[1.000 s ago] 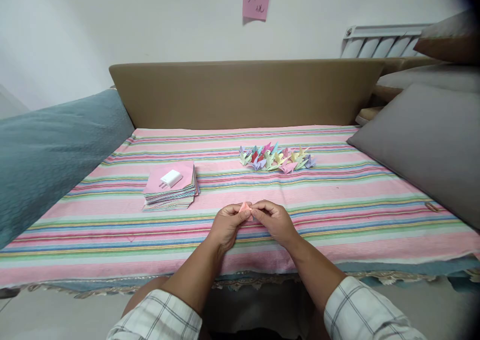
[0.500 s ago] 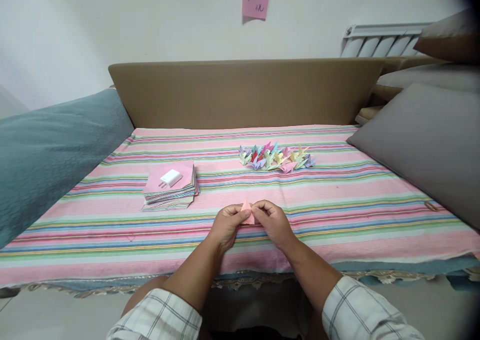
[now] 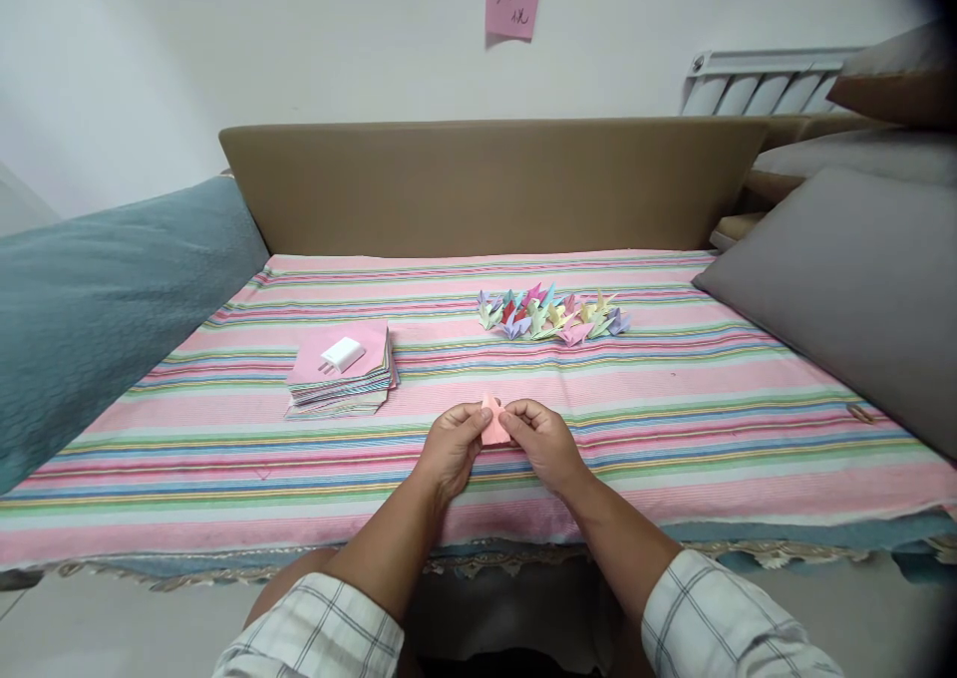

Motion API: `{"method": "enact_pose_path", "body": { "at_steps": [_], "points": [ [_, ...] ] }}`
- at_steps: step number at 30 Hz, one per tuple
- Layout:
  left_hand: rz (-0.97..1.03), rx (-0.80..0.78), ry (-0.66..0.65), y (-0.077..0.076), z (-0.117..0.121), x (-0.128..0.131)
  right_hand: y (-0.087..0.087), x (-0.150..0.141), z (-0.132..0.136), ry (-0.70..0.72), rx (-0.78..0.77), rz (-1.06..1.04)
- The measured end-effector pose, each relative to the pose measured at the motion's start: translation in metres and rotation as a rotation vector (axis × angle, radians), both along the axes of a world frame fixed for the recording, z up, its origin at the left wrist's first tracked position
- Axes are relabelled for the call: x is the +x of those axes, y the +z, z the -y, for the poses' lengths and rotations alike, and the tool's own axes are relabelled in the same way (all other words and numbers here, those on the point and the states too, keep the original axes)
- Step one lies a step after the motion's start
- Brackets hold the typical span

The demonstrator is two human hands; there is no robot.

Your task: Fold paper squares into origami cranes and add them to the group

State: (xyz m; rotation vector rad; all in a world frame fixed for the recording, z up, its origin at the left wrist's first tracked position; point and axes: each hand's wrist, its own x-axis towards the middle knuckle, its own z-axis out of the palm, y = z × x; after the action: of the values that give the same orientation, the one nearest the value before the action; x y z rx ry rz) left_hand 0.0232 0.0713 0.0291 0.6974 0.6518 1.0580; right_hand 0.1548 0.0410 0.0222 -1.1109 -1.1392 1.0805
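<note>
One folded pink paper (image 3: 494, 434) between left fingers (image 3: 477, 424) and right fingers (image 3: 515, 424); a pinch each side

Folded pink paper (image 3: 494, 435), paper cranes (image 3: 553, 316), charger (image 3: 344, 355)

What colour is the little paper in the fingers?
The paper is peachy pink. It shows best in the head view.

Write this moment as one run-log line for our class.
left hand: pinching folded pink paper | right hand: pinching it too | beyond: paper cranes on striped cloth | leftward: white charger on paper stack
</note>
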Motion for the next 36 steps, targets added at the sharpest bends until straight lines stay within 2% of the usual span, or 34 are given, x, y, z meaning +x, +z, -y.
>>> {"method": "enact_pose_path", "body": {
  "at_steps": [7,15,17,20,22,24,30,36],
  "points": [
    [-0.004,-0.018,0.057,0.003,-0.001,0.000,-0.003,0.000,0.000,0.158,-0.105,-0.130],
    [-0.009,0.020,0.027,0.001,-0.001,-0.001,-0.004,-0.001,-0.002,0.164,-0.106,-0.147],
    [-0.015,0.015,0.059,0.000,-0.002,-0.001,-0.004,-0.001,-0.002,0.134,-0.077,-0.113],
    [-0.060,0.022,0.196,-0.002,-0.005,0.000,-0.002,0.001,-0.003,0.009,-0.025,-0.066],
    [-0.138,0.080,0.295,-0.003,-0.005,0.000,-0.001,0.002,-0.003,-0.076,0.002,-0.041],
    [-0.225,0.157,0.336,-0.004,-0.005,0.000,0.000,0.002,-0.004,-0.128,0.031,-0.023],
    [-0.271,0.256,0.179,-0.006,0.000,0.002,0.000,0.000,-0.002,-0.195,0.110,0.095],
    [-0.222,0.278,0.186,-0.008,-0.001,0.002,-0.003,-0.004,-0.001,-0.153,0.157,0.149]
  ]
}}
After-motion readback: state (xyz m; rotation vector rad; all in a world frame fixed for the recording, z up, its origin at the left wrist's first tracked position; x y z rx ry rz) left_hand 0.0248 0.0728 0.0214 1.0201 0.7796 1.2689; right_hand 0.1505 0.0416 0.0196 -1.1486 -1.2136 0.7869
